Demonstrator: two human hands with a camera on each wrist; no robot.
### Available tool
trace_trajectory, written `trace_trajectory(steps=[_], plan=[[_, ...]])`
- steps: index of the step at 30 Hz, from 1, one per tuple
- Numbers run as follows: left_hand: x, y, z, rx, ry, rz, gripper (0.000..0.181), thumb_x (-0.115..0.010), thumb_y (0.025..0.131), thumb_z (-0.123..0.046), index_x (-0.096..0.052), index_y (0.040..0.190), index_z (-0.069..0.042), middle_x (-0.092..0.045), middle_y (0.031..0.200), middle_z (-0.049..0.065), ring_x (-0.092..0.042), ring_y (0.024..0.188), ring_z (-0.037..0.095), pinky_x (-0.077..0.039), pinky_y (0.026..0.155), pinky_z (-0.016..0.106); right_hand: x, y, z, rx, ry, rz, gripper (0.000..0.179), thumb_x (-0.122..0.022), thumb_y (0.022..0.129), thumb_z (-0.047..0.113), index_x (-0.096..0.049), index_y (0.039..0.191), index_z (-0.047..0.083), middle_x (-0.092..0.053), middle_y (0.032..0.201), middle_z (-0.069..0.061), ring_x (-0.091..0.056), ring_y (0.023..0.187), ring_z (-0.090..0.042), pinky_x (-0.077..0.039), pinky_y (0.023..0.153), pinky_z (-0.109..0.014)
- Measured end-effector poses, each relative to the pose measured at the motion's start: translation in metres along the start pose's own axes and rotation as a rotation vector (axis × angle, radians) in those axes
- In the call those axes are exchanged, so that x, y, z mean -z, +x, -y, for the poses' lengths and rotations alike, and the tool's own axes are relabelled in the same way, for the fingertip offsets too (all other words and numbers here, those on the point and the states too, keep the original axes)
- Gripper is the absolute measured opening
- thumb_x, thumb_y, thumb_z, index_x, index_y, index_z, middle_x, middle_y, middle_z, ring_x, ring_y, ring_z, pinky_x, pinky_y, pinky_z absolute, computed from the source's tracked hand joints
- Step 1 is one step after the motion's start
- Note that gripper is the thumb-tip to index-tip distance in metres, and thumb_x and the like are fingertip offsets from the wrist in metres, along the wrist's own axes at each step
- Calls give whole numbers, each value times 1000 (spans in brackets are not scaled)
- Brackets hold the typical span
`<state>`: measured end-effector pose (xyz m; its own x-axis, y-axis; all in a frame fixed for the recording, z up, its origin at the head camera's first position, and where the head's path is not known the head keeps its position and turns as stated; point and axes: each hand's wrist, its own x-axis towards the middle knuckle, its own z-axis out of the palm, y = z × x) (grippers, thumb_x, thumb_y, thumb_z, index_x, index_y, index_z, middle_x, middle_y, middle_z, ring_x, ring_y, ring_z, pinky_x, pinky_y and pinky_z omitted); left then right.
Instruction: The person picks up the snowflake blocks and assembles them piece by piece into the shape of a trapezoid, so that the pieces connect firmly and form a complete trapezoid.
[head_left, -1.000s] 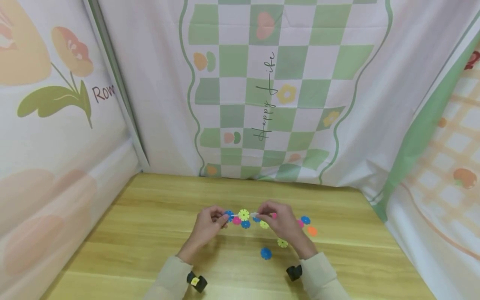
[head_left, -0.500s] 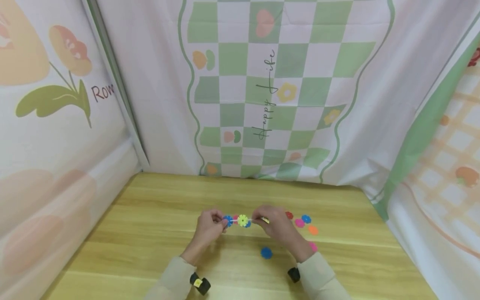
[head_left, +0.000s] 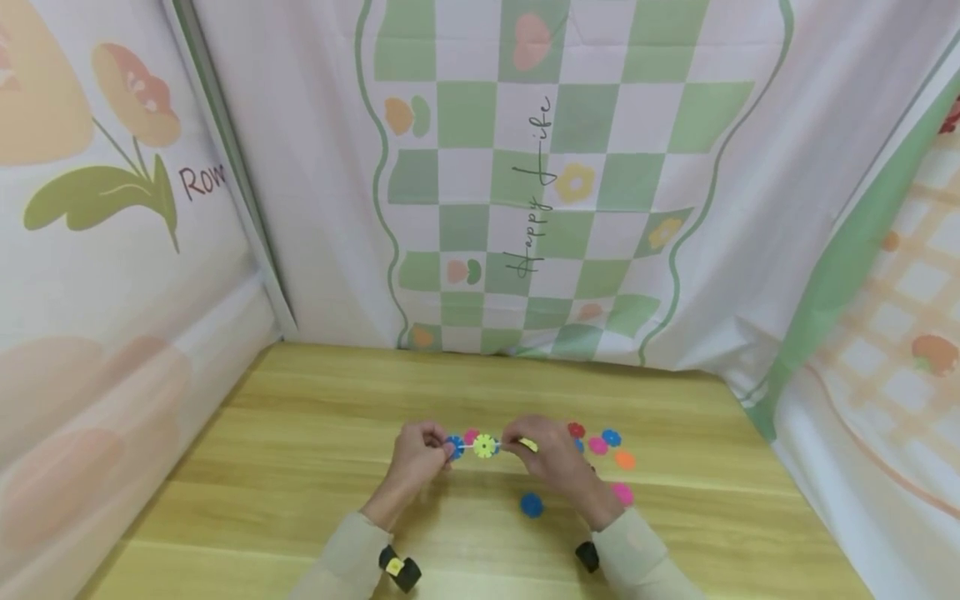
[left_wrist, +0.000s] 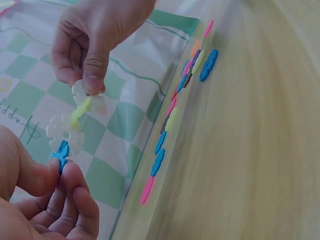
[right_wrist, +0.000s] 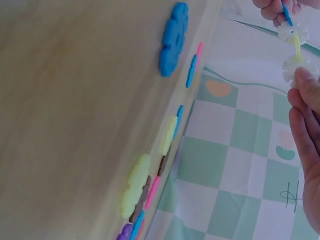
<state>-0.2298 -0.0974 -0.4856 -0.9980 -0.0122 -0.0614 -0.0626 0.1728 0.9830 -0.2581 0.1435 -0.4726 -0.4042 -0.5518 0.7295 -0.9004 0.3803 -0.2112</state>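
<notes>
A short row of notched plastic flower discs spans the two hands above the table. In the left wrist view it runs from a blue disc [left_wrist: 61, 155] through a white disc [left_wrist: 66, 134] and a yellow disc [left_wrist: 80, 112] to another white disc [left_wrist: 78, 93]. The left hand [head_left: 415, 458] pinches the blue disc between thumb and fingers. At the other end, the right hand [head_left: 553, 458] grips the last white disc, thumb against its face. Each white disc meets the yellow one edge-on. The right hand's fingers partly cover the end disc.
Loose flower discs lie on the wooden table [head_left: 315, 500]: a blue disc [head_left: 532, 505] in front, a pink disc [head_left: 622, 494] by the right wrist, and an orange disc [head_left: 625, 460], a red disc [head_left: 575, 430] and several others behind. A checkered curtain [head_left: 525, 208] hangs at the back.
The right hand has come in leftward and lower, bringing its white disc from apart to right at the yellow disc. The left hand, with the blue disc, has dropped slightly.
</notes>
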Motion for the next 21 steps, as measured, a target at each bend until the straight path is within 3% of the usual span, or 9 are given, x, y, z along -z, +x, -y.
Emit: trace_trajectory(steps=[4,9,12,15,19,21], plan=[[2,1,1,4,-3,28,6,-69,91,8,-66,92,3,-70,87,13,-67,73,19,-65,72,34,2,-1,-1,-46,24,33,13,-84,85,-2,-75,91,6,-78,87,-2,-74,81,-14,-62,77,-21],[11,7,1,-41,-2,215,7,-67,99,-1,-68,101,6,-72,91,13,-72,79,20,-67,80,38,13,2,-5,-131,91,102,15,-84,83,-4,-76,91,6,-78,88,-4,-75,78,-13,-62,72,-19],[19,9,1,-97,29,313,19,-64,105,-11,-69,112,6,-74,98,14,-73,86,20,-66,85,40,19,4,-6,-159,117,162,13,-83,85,-2,-76,92,6,-79,89,-5,-75,77,-12,-62,71,-18],[22,10,1,-153,74,349,32,-64,107,-25,-68,124,2,-75,110,13,-73,97,19,-64,91,38,25,6,-6,-202,120,215,11,-82,88,2,-75,93,8,-78,88,-4,-74,78,-9,-62,72,-18],[14,8,1,-263,162,378,49,-74,100,-35,-64,137,-4,-72,127,13,-70,113,20,-59,101,37,30,6,-3,-252,137,264,9,-81,90,7,-75,93,13,-78,89,2,-73,81,-7,-62,75,-20],[6,5,0,-351,242,390,57,-79,96,-37,-62,140,-6,-72,131,11,-69,118,20,-57,104,35,31,6,0,-269,165,285,9,-80,92,8,-75,93,14,-77,90,3,-73,83,-6,-63,76,-21]])
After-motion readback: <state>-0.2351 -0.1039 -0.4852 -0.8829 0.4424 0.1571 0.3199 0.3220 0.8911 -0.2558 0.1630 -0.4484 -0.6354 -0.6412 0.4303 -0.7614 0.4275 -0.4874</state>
